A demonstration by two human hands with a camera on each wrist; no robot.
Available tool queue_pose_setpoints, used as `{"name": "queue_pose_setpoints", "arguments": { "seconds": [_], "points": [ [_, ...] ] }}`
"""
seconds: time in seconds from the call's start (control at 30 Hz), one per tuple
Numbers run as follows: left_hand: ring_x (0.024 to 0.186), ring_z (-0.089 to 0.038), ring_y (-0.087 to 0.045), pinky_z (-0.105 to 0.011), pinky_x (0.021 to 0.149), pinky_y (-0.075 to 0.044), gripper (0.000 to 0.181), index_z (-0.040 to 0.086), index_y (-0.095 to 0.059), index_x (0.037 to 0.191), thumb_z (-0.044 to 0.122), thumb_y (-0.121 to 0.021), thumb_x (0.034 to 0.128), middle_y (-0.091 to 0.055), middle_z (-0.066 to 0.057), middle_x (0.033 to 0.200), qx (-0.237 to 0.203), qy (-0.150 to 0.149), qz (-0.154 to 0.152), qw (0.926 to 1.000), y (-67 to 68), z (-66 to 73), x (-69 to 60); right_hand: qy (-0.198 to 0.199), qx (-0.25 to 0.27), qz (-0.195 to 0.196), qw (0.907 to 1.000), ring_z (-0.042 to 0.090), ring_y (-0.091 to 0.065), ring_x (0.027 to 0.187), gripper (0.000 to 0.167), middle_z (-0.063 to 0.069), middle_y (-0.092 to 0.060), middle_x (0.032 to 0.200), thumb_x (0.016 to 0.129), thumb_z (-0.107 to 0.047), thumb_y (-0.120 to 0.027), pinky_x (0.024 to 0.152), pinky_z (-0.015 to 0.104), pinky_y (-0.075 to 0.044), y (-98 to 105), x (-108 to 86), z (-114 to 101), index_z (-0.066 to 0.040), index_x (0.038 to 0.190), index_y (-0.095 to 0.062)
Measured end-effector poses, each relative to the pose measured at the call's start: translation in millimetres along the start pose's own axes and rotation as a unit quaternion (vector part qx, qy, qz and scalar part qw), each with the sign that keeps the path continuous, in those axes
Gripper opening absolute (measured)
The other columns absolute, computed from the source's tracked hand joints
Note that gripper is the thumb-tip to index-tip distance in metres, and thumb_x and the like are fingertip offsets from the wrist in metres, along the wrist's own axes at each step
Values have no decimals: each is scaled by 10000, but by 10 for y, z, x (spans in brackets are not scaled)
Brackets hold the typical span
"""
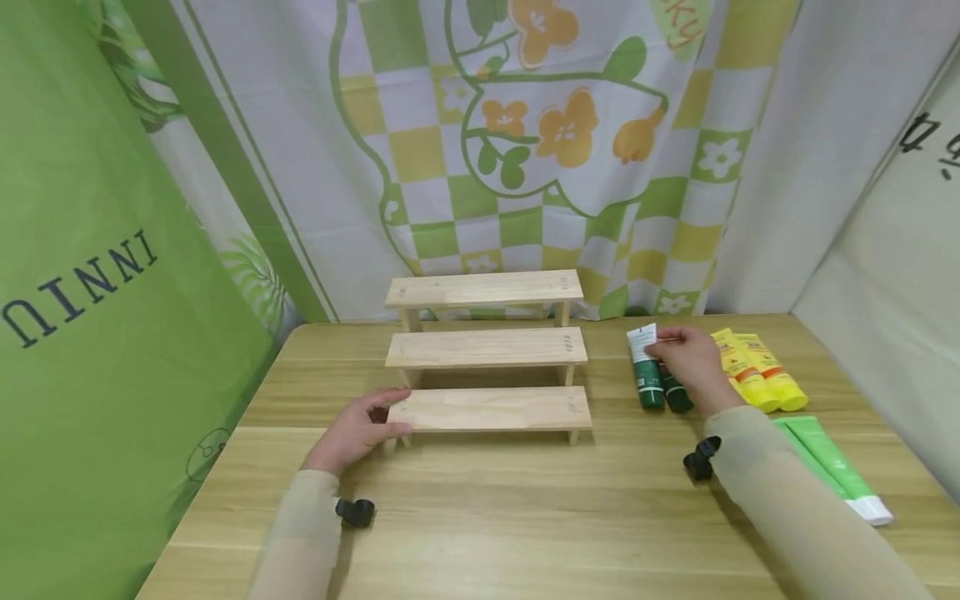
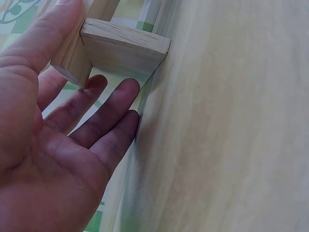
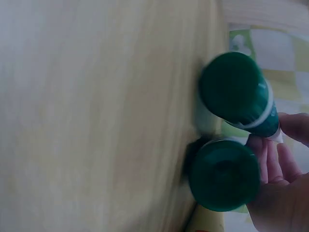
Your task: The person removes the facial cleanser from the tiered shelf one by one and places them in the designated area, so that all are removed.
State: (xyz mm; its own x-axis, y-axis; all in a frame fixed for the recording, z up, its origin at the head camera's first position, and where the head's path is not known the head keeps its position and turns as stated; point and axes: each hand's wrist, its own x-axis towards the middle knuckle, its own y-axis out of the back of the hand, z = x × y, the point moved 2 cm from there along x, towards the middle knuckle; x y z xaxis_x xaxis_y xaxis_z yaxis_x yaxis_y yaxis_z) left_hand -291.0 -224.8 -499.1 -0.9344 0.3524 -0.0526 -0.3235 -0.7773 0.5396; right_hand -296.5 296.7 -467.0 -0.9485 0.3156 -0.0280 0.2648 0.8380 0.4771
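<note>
A three-step wooden display stand [image 1: 487, 348] stands at the back of the table. At the left end of its lowest step [image 1: 491, 408], my left hand [image 1: 356, 429] pinches the board between thumb and index finger. The other fingers are loosely bent beside the step's leg [image 2: 125, 46] in the left wrist view. My right hand [image 1: 693, 367] pinches the white flat end of a dark green squeeze tube [image 1: 648, 375], whose cap [image 3: 231, 89] points toward the right wrist camera. A second dark green tube [image 1: 677, 395] lies just right of it, partly hidden by the hand.
Yellow tubes [image 1: 765, 371] with orange bands lie right of my right hand. Nearer to me are light green tubes [image 1: 828, 458] with white ends, partly behind my right sleeve. A patterned curtain [image 1: 517, 167] hangs behind the wooden table [image 1: 480, 517].
</note>
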Motion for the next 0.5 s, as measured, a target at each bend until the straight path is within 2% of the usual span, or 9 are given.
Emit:
{"name": "queue_pose_setpoints", "arguments": {
  "seconds": [0.13,0.3,0.4,0.5],
  "points": [
    [1345,-330,-405,-505,1076,-350,698,219,-566,1398,435,-814,783,-424,-94,1497,-2,45,-41,10000,21,-19,-1,-79,-329,131,9993,208,-660,779,431,231,-636,1121,879,-142,-607,677,260,-511,-17,33,43,49,1264,-575],
    [1376,-339,-371,-509,1101,-316,707,219,-555,1407,467,-797,790,-421,-83,1505,68,24,19,10000,49,-100,-18,-64,-465,102,9988,299,-623,934,411,217,-619,1130,897,-161,-595,748,303,-473,-40,-7,21,33,1258,-580],
    [1383,-331,-363,-509,1104,-310,723,233,-541,1416,505,-781,790,-422,-62,1506,161,70,31,9998,75,-145,-45,70,-532,57,9985,268,-594,912,390,203,-615,1105,917,-168,-596,737,294,-474,-46,-96,3,42,1246,-584],
    [1375,-332,-370,-517,1100,-313,736,252,-521,1431,538,-760,796,-415,-53,1508,394,256,9,9989,121,-135,-90,251,-510,-72,9984,207,-596,838,379,180,-612,1066,931,-172,-589,694,249,-498,-46,-204,-55,47,1239,-583]
  ]
}}
